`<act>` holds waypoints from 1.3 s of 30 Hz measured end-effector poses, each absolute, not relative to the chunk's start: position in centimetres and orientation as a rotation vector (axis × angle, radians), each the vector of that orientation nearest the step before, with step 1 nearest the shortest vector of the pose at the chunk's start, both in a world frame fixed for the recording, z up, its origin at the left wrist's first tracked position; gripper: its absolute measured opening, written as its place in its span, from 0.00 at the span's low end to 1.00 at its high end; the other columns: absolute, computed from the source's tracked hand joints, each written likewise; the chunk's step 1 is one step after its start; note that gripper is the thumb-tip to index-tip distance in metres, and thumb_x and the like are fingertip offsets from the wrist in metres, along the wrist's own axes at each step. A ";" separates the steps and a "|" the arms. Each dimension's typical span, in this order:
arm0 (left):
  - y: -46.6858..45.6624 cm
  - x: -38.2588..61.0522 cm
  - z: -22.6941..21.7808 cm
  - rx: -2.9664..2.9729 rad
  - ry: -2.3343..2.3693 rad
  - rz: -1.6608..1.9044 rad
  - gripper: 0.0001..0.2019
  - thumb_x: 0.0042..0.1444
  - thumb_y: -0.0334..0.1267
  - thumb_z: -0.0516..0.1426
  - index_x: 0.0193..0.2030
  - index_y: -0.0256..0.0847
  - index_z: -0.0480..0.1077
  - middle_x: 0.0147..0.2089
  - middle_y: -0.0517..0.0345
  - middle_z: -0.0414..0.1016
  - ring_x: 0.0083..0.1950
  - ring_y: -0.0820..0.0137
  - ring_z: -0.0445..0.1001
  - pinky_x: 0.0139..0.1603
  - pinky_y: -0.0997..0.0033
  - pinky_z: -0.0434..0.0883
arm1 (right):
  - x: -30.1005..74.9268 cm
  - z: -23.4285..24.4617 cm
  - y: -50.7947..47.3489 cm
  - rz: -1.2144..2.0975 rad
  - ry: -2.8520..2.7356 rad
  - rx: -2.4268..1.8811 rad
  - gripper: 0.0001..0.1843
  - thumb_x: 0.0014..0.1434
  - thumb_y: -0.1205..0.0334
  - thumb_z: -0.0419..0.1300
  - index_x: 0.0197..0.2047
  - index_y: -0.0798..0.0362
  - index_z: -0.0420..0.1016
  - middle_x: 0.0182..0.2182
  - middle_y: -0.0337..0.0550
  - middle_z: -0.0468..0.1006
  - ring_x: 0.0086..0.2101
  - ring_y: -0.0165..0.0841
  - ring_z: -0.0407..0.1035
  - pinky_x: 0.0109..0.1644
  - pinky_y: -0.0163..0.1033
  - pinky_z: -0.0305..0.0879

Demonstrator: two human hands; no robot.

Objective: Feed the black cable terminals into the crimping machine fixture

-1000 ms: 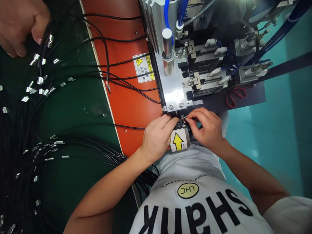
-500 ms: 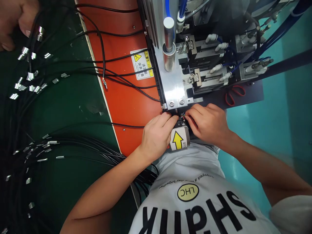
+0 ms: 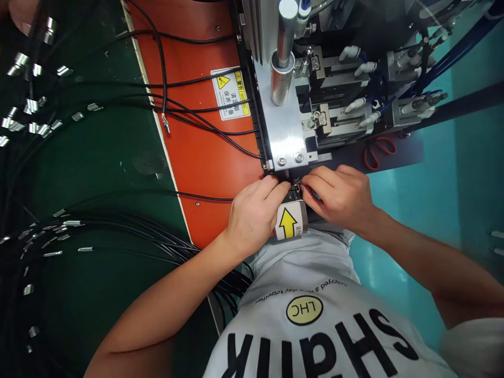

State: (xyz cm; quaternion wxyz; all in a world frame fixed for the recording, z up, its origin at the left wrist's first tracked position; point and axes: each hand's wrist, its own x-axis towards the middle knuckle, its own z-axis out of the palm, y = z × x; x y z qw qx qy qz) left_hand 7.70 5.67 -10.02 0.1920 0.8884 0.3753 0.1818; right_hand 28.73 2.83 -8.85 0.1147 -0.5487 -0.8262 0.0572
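Note:
My left hand and my right hand meet at the front of a metal press machine. Both pinch a thin black cable end with small red and dark wires at the machine's slot. Below the fingers sits a small fixture with a yellow arrow label. The left fingers are curled around the cable from the left, and the right thumb and forefinger are pressed together at the wire tips.
Many black cables with metal plug ends lie on the green mat. Several cables cross the orange panel with its warning sticker. Red scissors lie to the machine's right. Another person's hand is at top left.
The view has shifted, so the machine looks closer. My hands stay at the slot, the right one drawn slightly nearer the left. The other person's hand has slid up out of the corner.

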 end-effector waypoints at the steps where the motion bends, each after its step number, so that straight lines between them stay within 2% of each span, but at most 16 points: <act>1: 5.7 7.7 -10.0 2.495 1.053 0.508 0.15 0.67 0.31 0.46 0.51 0.37 0.72 0.43 0.49 0.76 0.43 0.66 0.74 0.41 0.68 0.72 | 28.8 -9.0 2.8 0.158 -2.414 -1.603 0.11 0.67 0.62 0.53 0.38 0.50 0.77 0.34 0.42 0.81 0.27 0.33 0.66 0.33 0.45 0.50; 6: 5.7 7.7 -9.8 2.496 1.058 0.489 0.15 0.68 0.32 0.46 0.51 0.37 0.72 0.42 0.50 0.76 0.41 0.66 0.74 0.40 0.69 0.71 | 28.9 -9.8 2.5 0.229 -2.307 -1.616 0.07 0.65 0.63 0.56 0.41 0.50 0.76 0.38 0.41 0.82 0.29 0.33 0.69 0.34 0.44 0.56; 10: 5.7 7.6 -9.9 2.486 1.056 0.505 0.15 0.67 0.31 0.46 0.51 0.38 0.72 0.42 0.50 0.76 0.42 0.66 0.74 0.40 0.69 0.71 | 28.5 -9.7 2.5 0.401 -2.131 -1.666 0.06 0.63 0.66 0.57 0.39 0.50 0.76 0.36 0.40 0.81 0.29 0.32 0.70 0.36 0.41 0.61; 17: 5.7 7.6 -10.0 2.510 1.040 0.523 0.15 0.66 0.30 0.46 0.51 0.37 0.72 0.43 0.49 0.76 0.43 0.65 0.74 0.40 0.68 0.72 | 27.8 -8.6 2.9 0.817 -1.767 -1.810 0.05 0.57 0.69 0.59 0.32 0.52 0.75 0.31 0.38 0.77 0.25 0.27 0.67 0.28 0.35 0.59; 22: 5.6 7.6 -10.1 2.539 1.030 0.521 0.15 0.66 0.31 0.47 0.53 0.38 0.71 0.44 0.48 0.76 0.44 0.64 0.74 0.40 0.66 0.72 | 28.0 -8.5 3.6 1.108 -1.563 -1.885 0.05 0.57 0.65 0.61 0.29 0.53 0.75 0.22 0.36 0.74 0.20 0.26 0.62 0.23 0.33 0.55; 26: 5.7 7.7 -10.0 2.516 1.022 0.549 0.15 0.66 0.30 0.47 0.53 0.37 0.71 0.44 0.48 0.76 0.44 0.64 0.75 0.41 0.67 0.73 | 29.0 -9.6 3.3 1.357 -1.327 -1.805 0.09 0.60 0.57 0.62 0.32 0.54 0.76 0.19 0.35 0.71 0.18 0.27 0.65 0.21 0.32 0.60; 32: 5.8 7.8 -9.9 2.484 1.003 0.577 0.15 0.65 0.29 0.48 0.52 0.36 0.72 0.44 0.47 0.76 0.44 0.64 0.75 0.41 0.67 0.73 | 29.4 -10.7 1.7 1.260 -1.161 -1.783 0.10 0.61 0.55 0.62 0.39 0.52 0.77 0.27 0.39 0.77 0.19 0.26 0.67 0.22 0.33 0.65; 39: 5.8 8.0 -9.7 2.468 1.021 0.578 0.14 0.65 0.29 0.49 0.52 0.37 0.72 0.44 0.48 0.76 0.43 0.65 0.75 0.40 0.67 0.74 | 28.3 -10.7 1.6 1.048 -1.319 -1.771 0.05 0.59 0.61 0.64 0.37 0.51 0.79 0.31 0.40 0.79 0.23 0.27 0.67 0.28 0.34 0.66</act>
